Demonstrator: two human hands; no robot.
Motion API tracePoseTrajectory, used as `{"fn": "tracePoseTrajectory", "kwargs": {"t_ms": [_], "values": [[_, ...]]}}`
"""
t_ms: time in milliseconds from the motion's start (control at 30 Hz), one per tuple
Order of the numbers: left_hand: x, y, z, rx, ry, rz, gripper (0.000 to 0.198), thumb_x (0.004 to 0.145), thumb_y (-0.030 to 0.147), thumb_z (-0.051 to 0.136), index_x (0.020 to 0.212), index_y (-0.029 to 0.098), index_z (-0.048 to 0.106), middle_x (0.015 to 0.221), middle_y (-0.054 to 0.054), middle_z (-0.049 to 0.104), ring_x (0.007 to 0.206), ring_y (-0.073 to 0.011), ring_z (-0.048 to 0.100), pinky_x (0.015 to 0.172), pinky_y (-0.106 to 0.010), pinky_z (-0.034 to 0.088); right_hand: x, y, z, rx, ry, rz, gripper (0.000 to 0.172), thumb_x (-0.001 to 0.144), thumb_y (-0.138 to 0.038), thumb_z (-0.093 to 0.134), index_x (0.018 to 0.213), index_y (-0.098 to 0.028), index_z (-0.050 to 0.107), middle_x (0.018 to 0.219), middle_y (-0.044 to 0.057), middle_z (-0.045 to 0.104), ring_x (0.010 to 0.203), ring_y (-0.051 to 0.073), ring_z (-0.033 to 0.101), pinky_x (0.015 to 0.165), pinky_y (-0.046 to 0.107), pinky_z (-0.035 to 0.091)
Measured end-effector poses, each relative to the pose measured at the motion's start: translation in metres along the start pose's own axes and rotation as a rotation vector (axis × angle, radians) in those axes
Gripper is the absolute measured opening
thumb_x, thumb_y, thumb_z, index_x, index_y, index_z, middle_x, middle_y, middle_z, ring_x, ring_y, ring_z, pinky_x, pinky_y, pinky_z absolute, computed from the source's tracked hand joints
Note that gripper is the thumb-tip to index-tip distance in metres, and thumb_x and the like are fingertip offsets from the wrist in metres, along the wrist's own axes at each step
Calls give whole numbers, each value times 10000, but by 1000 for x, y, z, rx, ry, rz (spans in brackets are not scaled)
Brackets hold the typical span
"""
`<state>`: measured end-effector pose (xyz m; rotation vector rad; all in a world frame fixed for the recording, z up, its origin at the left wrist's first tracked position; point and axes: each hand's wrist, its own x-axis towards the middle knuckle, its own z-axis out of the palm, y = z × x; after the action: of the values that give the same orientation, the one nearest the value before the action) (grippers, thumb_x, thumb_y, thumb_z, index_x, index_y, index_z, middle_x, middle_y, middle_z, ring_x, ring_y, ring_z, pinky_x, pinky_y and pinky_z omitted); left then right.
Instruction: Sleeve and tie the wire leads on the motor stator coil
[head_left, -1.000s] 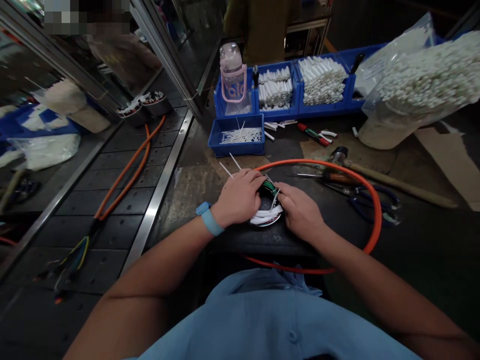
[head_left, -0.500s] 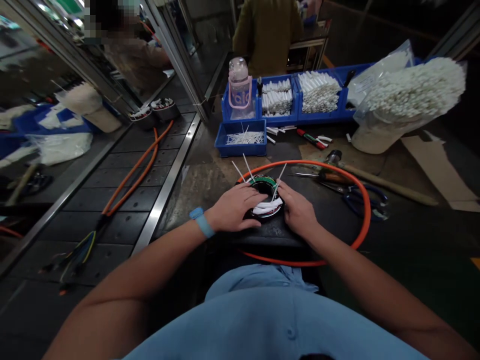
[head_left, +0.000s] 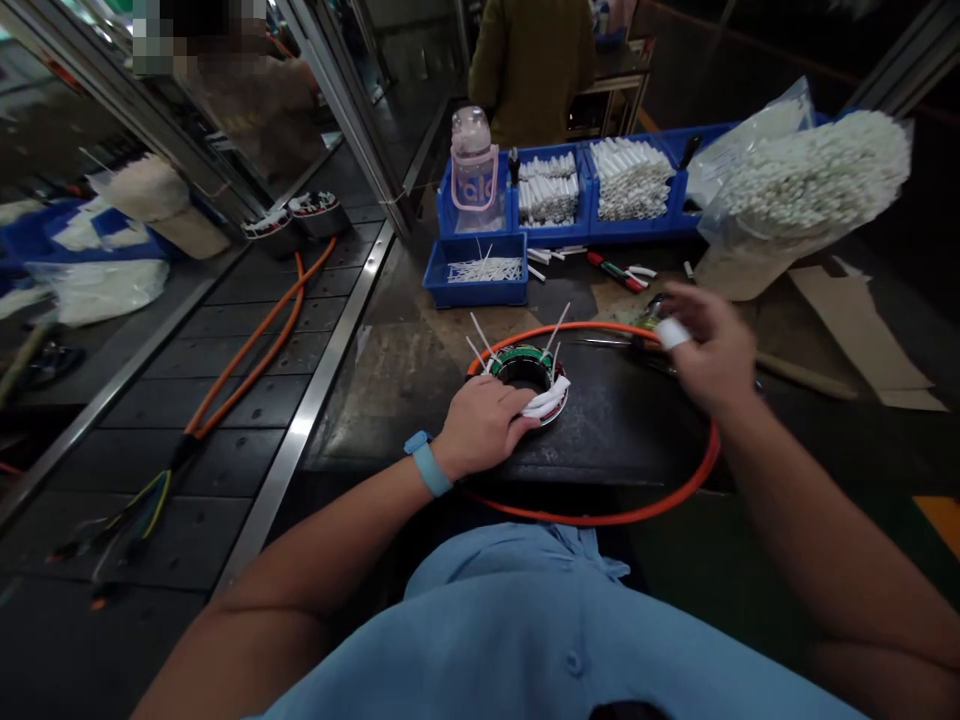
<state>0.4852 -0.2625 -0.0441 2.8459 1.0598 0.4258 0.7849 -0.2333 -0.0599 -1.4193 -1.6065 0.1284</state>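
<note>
A round stator ring (head_left: 534,362) with green and red windings lies on the dark bench, with thin white ties sticking up from it and white sleeves (head_left: 546,402) bunched on its near side. My left hand (head_left: 484,425), with a blue wristband, grips the ring's near-left rim. My right hand (head_left: 709,345) hovers to the right over hand tools, a white wrap on one fingertip; its fingers curl downward and are partly hidden. An orange cable loop (head_left: 600,517) encircles the ring.
A small blue bin of white ties (head_left: 474,290) sits behind the ring. Blue bins of white tubes (head_left: 630,180), a pink bottle (head_left: 474,170) and a bag of tubes (head_left: 802,185) stand at the back. A wooden tool handle (head_left: 802,375) lies right. A conveyor (head_left: 247,400) runs left. A person (head_left: 532,60) stands behind.
My right hand has left the ring and swung out to the right over the tools. My left hand has slid to the ring's near-left rim, uncovering its top.
</note>
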Motion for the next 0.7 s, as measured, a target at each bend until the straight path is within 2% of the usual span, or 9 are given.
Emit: {"fn": "tracePoseTrajectory", "kwargs": {"t_ms": [67, 133, 233, 300, 367, 433, 533, 600, 700], "values": [[4, 4, 6, 2, 71, -30, 317, 899, 406, 428, 976, 171, 625, 802, -52, 658, 752, -196, 566, 766, -361, 398, 33, 31, -28, -197, 255, 75, 411, 802, -149, 544, 1207, -97, 493, 1058, 157, 615, 896, 199, 617, 742, 323, 493], [8, 9, 11, 2, 117, -52, 305, 903, 392, 423, 963, 172, 626, 777, -45, 659, 728, -191, 568, 737, -356, 394, 66, 59, -51, -463, 361, 135, 462, 771, -173, 601, 1191, -27, 478, 1143, 227, 548, 964, 217, 585, 732, 324, 453], [11, 12, 13, 19, 132, -48, 287, 901, 376, 432, 972, 172, 621, 756, -41, 656, 709, -188, 567, 720, -351, 391, 99, 87, -69, -761, 189, 154, 423, 751, -272, 638, 1085, -19, 577, 1146, 224, 542, 1094, 267, 517, 743, 356, 387], [11, 11, 13, 26, 133, -29, 290, 905, 372, 426, 995, 171, 615, 756, -42, 654, 711, -186, 569, 726, -347, 392, 110, 94, -71, -849, 107, 146, 346, 756, -282, 635, 991, -29, 631, 1076, 198, 586, 1059, 259, 540, 683, 342, 365], [11, 9, 14, 24, 140, -14, 301, 909, 373, 419, 1026, 169, 607, 769, -44, 657, 718, -184, 573, 737, -345, 396, 115, 96, -68, -913, 115, 137, 330, 753, -265, 643, 968, -14, 635, 1052, 207, 601, 1006, 243, 569, 628, 329, 341], [11, 7, 16, 28, 151, -3, 321, 910, 382, 418, 1057, 161, 597, 788, -48, 661, 728, -185, 577, 755, -348, 402, 118, 97, -66, -971, 131, 149, 345, 815, -282, 560, 959, 25, 623, 1043, 216, 605, 1012, 238, 571, 608, 339, 313], [10, 6, 18, 38, 163, 0, 366, 910, 391, 418, 1132, 138, 563, 839, -65, 661, 768, -195, 582, 795, -366, 410, 120, 102, -68, -939, 127, 182, 491, 883, -353, 354, 865, 54, 629, 1001, 170, 627, 1027, 217, 566, 598, 364, 283], [9, 8, 18, 17, 146, -4, 382, 910, 357, 422, 1208, 135, 513, 907, -78, 656, 836, -206, 582, 842, -386, 406, 120, 108, -72, -847, 177, 169, 499, 842, -402, 413, 825, 34, 656, 1008, 146, 633, 999, 192, 584, 592, 357, 288], [6, 12, 14, -60, 104, -17, 420, 877, 271, 459, 1279, 150, 440, 1004, -83, 637, 944, -214, 566, 933, -422, 374, 121, 121, -77, -712, 314, 120, 335, 733, -330, 630, 808, -11, 702, 954, 143, 654, 935, 173, 619, 593, 323, 347]]}}
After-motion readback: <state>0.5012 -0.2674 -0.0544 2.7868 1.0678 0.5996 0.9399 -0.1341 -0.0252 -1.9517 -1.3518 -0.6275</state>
